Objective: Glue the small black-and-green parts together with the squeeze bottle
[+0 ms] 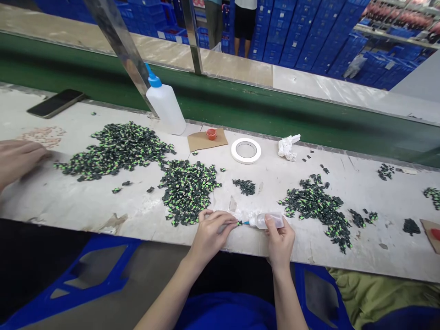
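My left hand (215, 231) pinches a small black-and-green piece (239, 223) between thumb and fingertips, just above the table's front part. My right hand (280, 238) is wrapped round a small clear squeeze bottle (266, 221), which lies sideways with its thin blue tip pointing left at the piece. Beside my left hand spreads a pile of black-and-green pieces (189, 190). Behind the bottle is a little heap of plain dark pieces (244, 186). Another pile of black-and-green pieces (316, 206) lies to the right of my right hand.
A large white bottle (167, 107), cardboard with a red cup (211, 134), a tape roll (246, 151) and crumpled tissue (288, 147) stand along the back. A phone (57, 103), a larger pile (120, 149) and another person's hand (20, 160) are at left.
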Action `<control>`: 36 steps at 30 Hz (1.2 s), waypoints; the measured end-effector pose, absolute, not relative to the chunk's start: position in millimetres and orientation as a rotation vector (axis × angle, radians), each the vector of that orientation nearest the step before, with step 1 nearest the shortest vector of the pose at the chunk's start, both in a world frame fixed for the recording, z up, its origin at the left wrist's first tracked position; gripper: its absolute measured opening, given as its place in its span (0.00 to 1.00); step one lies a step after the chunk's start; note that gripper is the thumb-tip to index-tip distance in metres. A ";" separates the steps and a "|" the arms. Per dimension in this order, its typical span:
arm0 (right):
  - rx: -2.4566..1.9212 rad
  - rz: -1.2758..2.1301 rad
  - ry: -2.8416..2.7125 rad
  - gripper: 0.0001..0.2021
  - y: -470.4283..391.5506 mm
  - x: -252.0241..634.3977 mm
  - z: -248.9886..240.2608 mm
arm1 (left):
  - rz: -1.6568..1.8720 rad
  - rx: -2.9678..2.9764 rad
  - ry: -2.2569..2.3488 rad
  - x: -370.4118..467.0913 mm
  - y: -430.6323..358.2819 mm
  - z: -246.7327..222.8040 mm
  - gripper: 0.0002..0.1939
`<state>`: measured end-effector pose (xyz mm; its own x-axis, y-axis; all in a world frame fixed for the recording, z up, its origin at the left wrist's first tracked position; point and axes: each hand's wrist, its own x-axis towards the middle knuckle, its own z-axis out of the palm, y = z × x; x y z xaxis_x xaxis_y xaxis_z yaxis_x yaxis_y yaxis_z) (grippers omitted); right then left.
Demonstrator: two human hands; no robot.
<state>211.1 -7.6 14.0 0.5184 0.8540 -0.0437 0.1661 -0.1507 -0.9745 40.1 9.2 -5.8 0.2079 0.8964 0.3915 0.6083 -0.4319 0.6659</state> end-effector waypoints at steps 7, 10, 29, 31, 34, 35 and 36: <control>-1.648 0.762 -0.878 0.15 -7.0 210.7 15.7 | 1.021 2.093 1.432 39.5 8.9 -6.8 0.04; -1.647 0.775 -0.876 0.15 -7.5 210.5 14.7 | 1.010 2.086 1.445 39.5 8.6 -7.1 0.04; -1.590 0.775 -0.889 0.16 -10.8 213.5 7.8 | 1.042 2.074 1.443 41.4 7.6 -6.4 0.04; -1.595 0.761 -0.877 0.16 -10.5 212.3 9.3 | 1.045 2.062 1.444 41.5 7.4 -7.4 0.04; -1.586 0.752 -0.865 0.16 -10.1 211.4 10.0 | 1.038 2.047 1.443 41.4 7.2 -10.3 0.04; -1.575 0.756 -0.859 0.17 -10.0 211.7 9.3 | 1.037 2.044 1.441 41.5 7.2 -11.2 0.04; -1.563 0.762 -0.845 0.17 -9.9 212.5 8.2 | 1.040 2.042 1.439 41.6 7.2 -12.1 0.04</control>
<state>212.5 -9.9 8.2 0.5308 0.8472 -0.0234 0.1099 -0.0961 -0.9893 41.6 7.2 -12.1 0.1790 0.9275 0.3282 0.6032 -0.3670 0.7081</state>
